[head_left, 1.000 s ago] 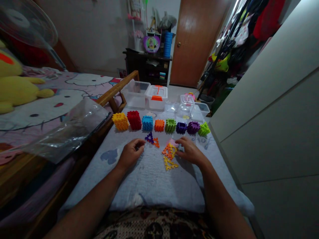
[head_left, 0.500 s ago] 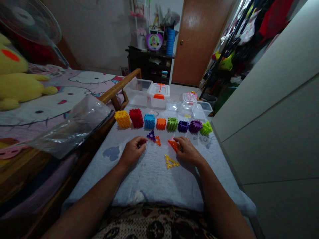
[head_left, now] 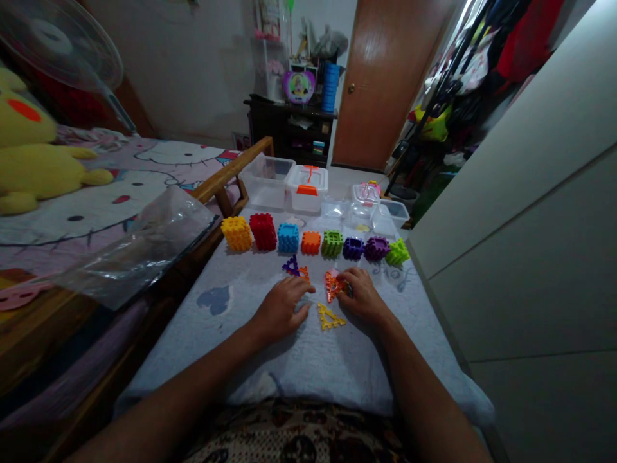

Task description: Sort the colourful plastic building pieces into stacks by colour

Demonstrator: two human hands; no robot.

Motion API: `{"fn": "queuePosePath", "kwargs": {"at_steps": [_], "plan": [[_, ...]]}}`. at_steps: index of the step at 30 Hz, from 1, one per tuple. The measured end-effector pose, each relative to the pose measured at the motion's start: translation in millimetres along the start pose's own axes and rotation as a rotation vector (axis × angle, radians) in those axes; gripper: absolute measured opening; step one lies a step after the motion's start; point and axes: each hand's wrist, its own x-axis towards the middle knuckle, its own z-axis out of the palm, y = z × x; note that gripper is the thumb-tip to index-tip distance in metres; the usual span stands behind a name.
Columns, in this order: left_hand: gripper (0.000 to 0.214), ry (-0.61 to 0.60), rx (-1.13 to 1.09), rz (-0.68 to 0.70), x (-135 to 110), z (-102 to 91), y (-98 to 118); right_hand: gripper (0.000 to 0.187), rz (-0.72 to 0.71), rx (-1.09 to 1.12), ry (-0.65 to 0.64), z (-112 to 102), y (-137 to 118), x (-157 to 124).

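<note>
My right hand (head_left: 361, 297) pinches an orange lattice triangle (head_left: 332, 286) at its fingertips, on the padded grey-blue surface (head_left: 308, 366). My left hand (head_left: 282, 310) rests palm-down just left of it, fingers spread, holding nothing. Its fingertips are close to a small orange triangle piece (head_left: 303, 274), which is partly hidden and lies against a purple triangle piece (head_left: 290, 265). A yellow lattice triangle (head_left: 330, 317) lies flat between my hands, just below the orange one. Beyond them stands a row of several interlocking plastic lattice cubes, from a yellow cube (head_left: 236, 233) to a lime green cube (head_left: 398, 252).
Transparent plastic boxes and a white box with an orange latch (head_left: 306, 188) stand past the cubes. A crumpled plastic bag (head_left: 154, 247) hangs over the left edge towards a bed. A pale wardrobe wall (head_left: 511, 218) runs along the right edge.
My left hand has slid right towards the small orange and purple pieces. My right hand still has the orange triangle. The view has shifted slightly.
</note>
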Motion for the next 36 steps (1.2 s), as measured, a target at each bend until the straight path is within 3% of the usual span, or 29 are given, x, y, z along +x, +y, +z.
{"fn": "queuePosePath", "kwargs": {"at_steps": [4,8,13,19,23,26,32,36], "plan": [[0.046,-0.085,0.105,0.047,17,12.5,17,0.023,-0.023,0.005,0.054,4,-6,2],[0.056,-0.02,0.131,-0.025,31,28.4,22,0.028,-0.108,0.099,0.096,3,-16,4],[0.043,0.085,0.027,-0.103,36,34.0,20,0.027,-0.153,0.222,0.106,0,-21,3],[0.025,0.12,-0.218,-0.304,36,30.3,7,0.016,0.012,0.133,0.185,-11,2,0],[0.021,0.159,-0.189,-0.191,34,32.7,3,0.018,0.038,-0.024,0.074,-11,7,-4],[0.023,0.103,-0.07,-0.108,32,33.1,2,0.021,0.049,-0.12,0.021,-6,4,-5],[0.026,0.113,0.116,-0.012,24,25.1,0,0.019,0.063,-0.108,0.047,-3,14,-2],[0.029,-0.088,-0.008,0.161,19,19.1,0,0.028,0.085,-0.117,0.049,-3,22,-2]]}}
